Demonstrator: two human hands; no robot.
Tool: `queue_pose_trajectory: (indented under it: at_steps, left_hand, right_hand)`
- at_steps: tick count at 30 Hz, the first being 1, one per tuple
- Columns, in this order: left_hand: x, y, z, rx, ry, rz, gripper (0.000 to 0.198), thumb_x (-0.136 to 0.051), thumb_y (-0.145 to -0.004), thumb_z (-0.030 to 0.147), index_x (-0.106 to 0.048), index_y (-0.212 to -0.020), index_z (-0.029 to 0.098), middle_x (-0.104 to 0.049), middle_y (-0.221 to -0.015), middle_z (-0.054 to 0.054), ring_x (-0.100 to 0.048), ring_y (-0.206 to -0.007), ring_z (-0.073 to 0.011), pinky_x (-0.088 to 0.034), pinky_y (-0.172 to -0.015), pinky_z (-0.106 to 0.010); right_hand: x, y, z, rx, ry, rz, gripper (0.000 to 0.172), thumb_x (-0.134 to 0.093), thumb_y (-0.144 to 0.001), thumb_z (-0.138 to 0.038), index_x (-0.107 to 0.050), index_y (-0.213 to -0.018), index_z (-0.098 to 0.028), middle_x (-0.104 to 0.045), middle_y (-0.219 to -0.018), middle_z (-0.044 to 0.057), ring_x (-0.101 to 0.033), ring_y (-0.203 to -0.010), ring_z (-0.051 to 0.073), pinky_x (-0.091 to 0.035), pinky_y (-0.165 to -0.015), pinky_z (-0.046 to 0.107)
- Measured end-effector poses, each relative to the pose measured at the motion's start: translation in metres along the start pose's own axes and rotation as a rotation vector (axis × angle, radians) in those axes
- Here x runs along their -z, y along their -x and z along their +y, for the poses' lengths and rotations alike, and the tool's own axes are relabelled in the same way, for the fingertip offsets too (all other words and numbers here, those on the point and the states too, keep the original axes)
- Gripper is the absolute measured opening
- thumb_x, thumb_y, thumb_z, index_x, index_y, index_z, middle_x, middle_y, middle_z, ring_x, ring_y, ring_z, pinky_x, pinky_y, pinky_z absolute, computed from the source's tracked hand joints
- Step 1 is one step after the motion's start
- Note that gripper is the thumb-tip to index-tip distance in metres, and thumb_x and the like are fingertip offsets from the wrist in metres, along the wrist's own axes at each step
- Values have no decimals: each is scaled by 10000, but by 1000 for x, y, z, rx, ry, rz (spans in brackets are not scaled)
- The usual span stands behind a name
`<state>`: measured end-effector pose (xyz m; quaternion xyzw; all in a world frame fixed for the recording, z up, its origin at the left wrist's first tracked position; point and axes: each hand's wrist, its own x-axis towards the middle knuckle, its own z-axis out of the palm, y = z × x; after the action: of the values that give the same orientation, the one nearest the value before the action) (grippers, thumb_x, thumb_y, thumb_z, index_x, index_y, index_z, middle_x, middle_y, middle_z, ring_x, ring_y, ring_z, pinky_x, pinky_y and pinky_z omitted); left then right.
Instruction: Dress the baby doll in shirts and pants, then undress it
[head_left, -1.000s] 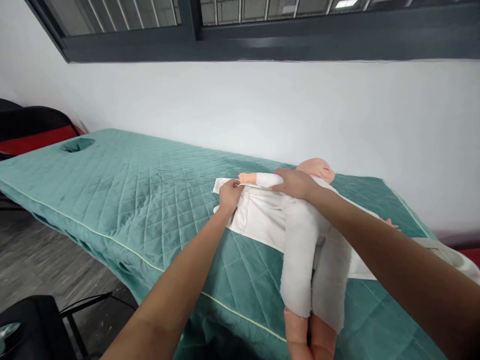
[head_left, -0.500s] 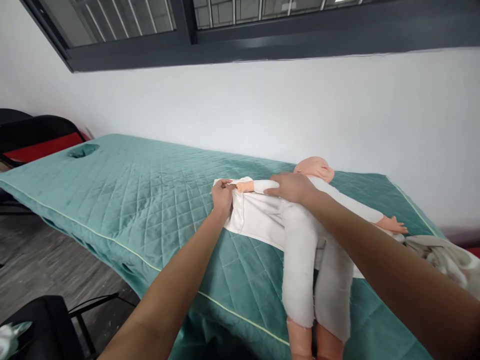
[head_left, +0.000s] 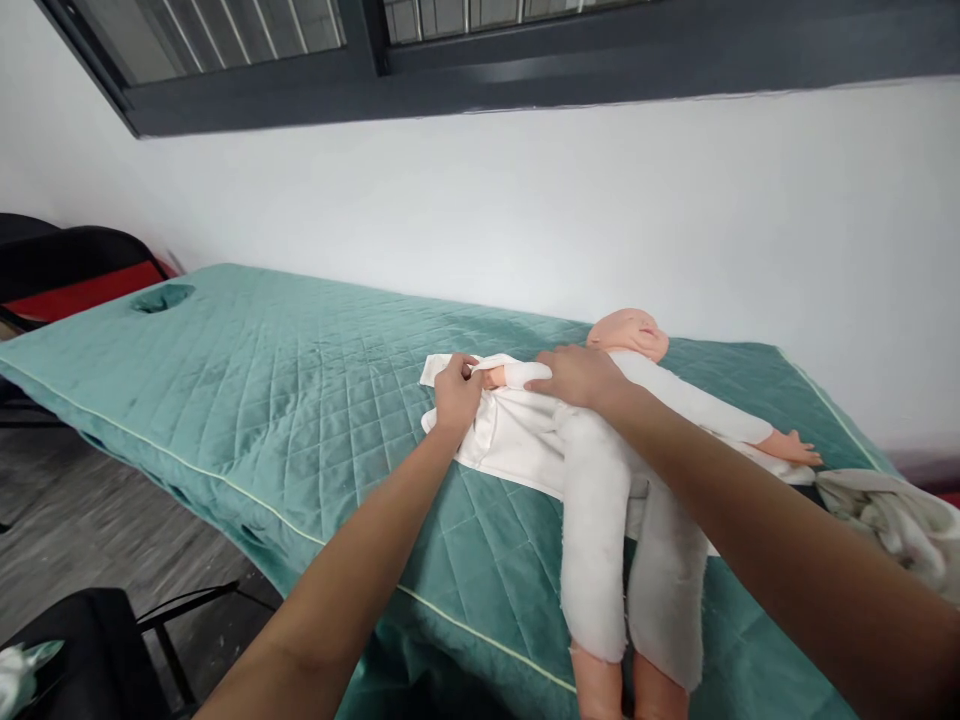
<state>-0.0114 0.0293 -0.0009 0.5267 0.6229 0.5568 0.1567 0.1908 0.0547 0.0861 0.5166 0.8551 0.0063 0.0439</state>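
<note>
A baby doll (head_left: 600,500) in white cloth lies on its back on a teal quilted table (head_left: 262,380), head (head_left: 630,333) toward the wall. Under it is spread a white garment (head_left: 517,440). My left hand (head_left: 455,392) pinches the garment's sleeve opening, right at the doll's small hand (head_left: 493,377). My right hand (head_left: 574,377) grips the doll's upper arm (head_left: 525,374) near the shoulder. The doll's other arm (head_left: 787,446) stretches out to the right.
A crumpled pale cloth (head_left: 892,520) lies at the table's right end. A face hole (head_left: 161,297) is at the table's far left. Black and red chairs (head_left: 67,270) stand at the left, and a black seat (head_left: 67,650) at the lower left. The white wall runs close behind.
My left hand has drawn the sleeve opening over the doll's hand, so the small hand is now partly covered. My right hand has kept hold of the doll's arm.
</note>
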Motion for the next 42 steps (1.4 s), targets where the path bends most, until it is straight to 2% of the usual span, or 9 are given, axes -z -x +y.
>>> queue_pose_trajectory:
  at_steps: [10,16,21,23,25,27,30,35,42]
  left_hand:
    - [-4,12,4,-381,-318,-355,92,-562,-924,201,-624,-991,212,-692,-819,-14,-635,-769,-184,-417,-694,-280]
    - [0,16,8,-448,-326,-306,218,-447,-1026,325,-622,-954,217,-719,-945,-46,-657,-901,-191,-442,-779,-290]
    - [1,8,4,-154,-394,-19,306,-364,-1050,346,-619,-958,206,-708,-967,-77,-638,-939,-227,-448,-804,-332]
    - [-1,6,2,-100,-461,4,253,-410,-1030,319,-627,-979,199,-703,-1013,-96,-631,-996,-247,-454,-840,-349]
    - [-2,6,2,-81,-533,-2,210,-457,-1007,309,-634,-1002,196,-696,-1059,-109,-622,-1059,-263,-455,-890,-362]
    - [-1,7,2,-48,-595,-1,208,-498,-991,342,-632,-1051,195,-690,-1118,-117,-612,-1121,-283,-451,-936,-380]
    - [3,13,4,44,-656,-18,310,-518,-980,446,-610,-1129,190,-695,-1178,-129,-617,-1167,-315,-451,-959,-417]
    - [10,23,14,161,-738,-132,384,-471,-988,522,-606,-1152,203,-751,-1051,-133,-698,-1014,-322,-475,-831,-388]
    - [4,37,30,-111,-583,-197,272,-487,-1008,393,-647,-1144,220,-765,-1097,-108,-707,-1041,-284,-477,-809,-328]
  right_hand:
    - [-8,-13,-11,-34,26,-11,581,-474,-948,-650,-665,-1190,-158,-716,-1152,202,-657,-1068,383,-442,-916,497]
    - [-5,-11,-18,-57,-31,55,596,-494,-953,-617,-623,-1279,-136,-694,-1245,212,-649,-1117,394,-461,-937,509]
    - [2,29,20,-208,-417,402,430,-495,-962,-479,-628,-1268,-207,-687,-1309,124,-631,-1185,321,-485,-951,445]
    - [-8,51,44,-334,-543,594,360,-522,-930,-431,-646,-1200,-227,-701,-1251,99,-648,-1127,287,-484,-961,424]
    - [-25,74,66,-503,-622,811,415,-528,-893,-372,-601,-1258,-189,-699,-1183,122,-658,-1048,267,-499,-931,406]
    - [-43,94,82,-662,-632,908,489,-520,-856,-321,-571,-1304,-131,-698,-1067,135,-657,-955,268,-505,-898,413]
    - [-57,113,87,-754,-594,791,506,-502,-882,-349,-562,-1336,-132,-704,-946,118,-656,-911,296,-499,-876,436]
    - [-45,122,73,-871,-491,468,498,-395,-979,-475,-593,-1343,-198,-737,-997,150,-681,-977,349,-491,-854,462]
    - [-41,127,71,-842,-476,405,575,-350,-982,-521,-625,-1370,-198,-746,-1031,202,-690,-1006,409,-494,-840,507]
